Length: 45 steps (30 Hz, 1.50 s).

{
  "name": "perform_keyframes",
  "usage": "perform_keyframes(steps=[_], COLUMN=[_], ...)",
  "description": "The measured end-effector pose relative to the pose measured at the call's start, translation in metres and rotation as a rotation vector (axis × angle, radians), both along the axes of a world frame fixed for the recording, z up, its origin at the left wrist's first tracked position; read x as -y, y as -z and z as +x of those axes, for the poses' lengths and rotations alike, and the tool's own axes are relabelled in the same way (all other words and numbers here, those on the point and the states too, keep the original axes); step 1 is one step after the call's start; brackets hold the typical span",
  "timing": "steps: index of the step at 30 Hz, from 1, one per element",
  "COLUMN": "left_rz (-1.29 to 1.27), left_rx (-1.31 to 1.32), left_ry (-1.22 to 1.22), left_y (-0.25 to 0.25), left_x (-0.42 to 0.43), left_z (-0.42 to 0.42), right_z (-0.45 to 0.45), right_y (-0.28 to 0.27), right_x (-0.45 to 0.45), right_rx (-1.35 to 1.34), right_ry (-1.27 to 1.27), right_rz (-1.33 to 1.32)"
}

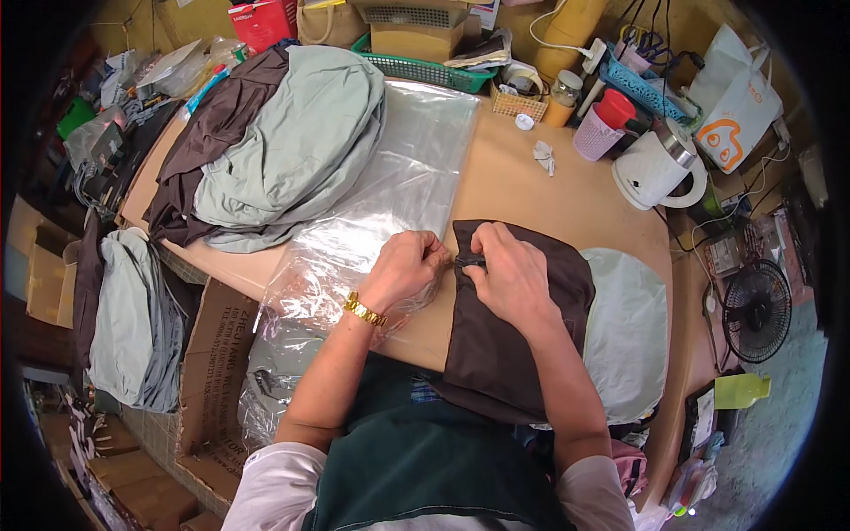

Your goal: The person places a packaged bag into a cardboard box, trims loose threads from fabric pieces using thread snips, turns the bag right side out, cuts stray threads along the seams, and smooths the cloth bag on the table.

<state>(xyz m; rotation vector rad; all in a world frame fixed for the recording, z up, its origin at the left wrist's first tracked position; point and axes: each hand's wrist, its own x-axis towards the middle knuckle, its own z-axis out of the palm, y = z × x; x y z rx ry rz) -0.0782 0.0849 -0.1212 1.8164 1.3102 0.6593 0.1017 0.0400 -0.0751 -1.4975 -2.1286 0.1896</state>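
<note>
Clock directions are taken from the middle of the view. At four o'clock, a dark brown cloth [509, 363] is laid over the front of the tan table [505, 190], with a pale grey-green cloth [630, 336] against its right side; whether the two are joined cannot be told. A fold at the brown cloth's upper left edge is pinched between the thumb and fingers of the right hand [512, 273]. The left hand [412, 268] is held just beside that edge with its fingers curled in; whether anything is pinched there cannot be told. A gold-coloured watch [365, 308] is worn on the left wrist.

At eight o'clock, "ZHEJIANG WE" can be read, printed sideways on a cardboard carton [211, 367]; the smaller lines beside it cannot be made out with certainty. At two o'clock, an orange face-like logo is borne by a white bag [728, 102], its lettering unclear. Pale letters on a red package [264, 22] at eleven o'clock are too small to read.

Clear plastic [416, 164] is spread at twelve o'clock, partly covered by a cloth heap [297, 133].
</note>
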Motion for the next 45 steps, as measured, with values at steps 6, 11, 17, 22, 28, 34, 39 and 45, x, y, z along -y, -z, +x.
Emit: perform_keyframes(steps=[6, 11, 17, 22, 28, 34, 39, 45], left_rz=[0.158, 0.111, 0.082, 0.063, 0.096, 0.132, 0.372, 0.255], left_rx=[0.015, 0.092, 0.086, 0.109, 0.086, 0.160, -0.039, 0.146], left_ry=[0.041, -0.043, -0.035, -0.052, -0.041, -0.051, -0.392, -0.128], left_y=[-0.005, 0.000, -0.004, -0.012, -0.018, -0.010, -0.022, 0.040], left_x=[0.004, -0.001, -0.003, 0.002, 0.007, 0.003, -0.011, 0.011], left_z=[0.000, -0.009, -0.012, -0.009, -0.009, -0.014, -0.040, 0.055], right_z=[-0.009, 0.004, 0.012, -0.006, -0.018, -0.019, 0.026, 0.076], right_y=[0.001, 0.007, 0.016, 0.001, 0.000, 0.003, 0.055, 0.092], right_x=[-0.003, 0.001, 0.013, 0.014, 0.007, 0.007, 0.004, -0.028], right_rx=[0.149, -0.038, -0.151, -0.065, -0.011, -0.027, -0.016, -0.116], right_ry=[0.026, 0.166, 0.165, 0.072, 0.090, 0.126, 0.333, 0.462], right_rz=[-0.065, -0.074, -0.106, 0.060, 0.050, 0.024, 0.028, 0.084])
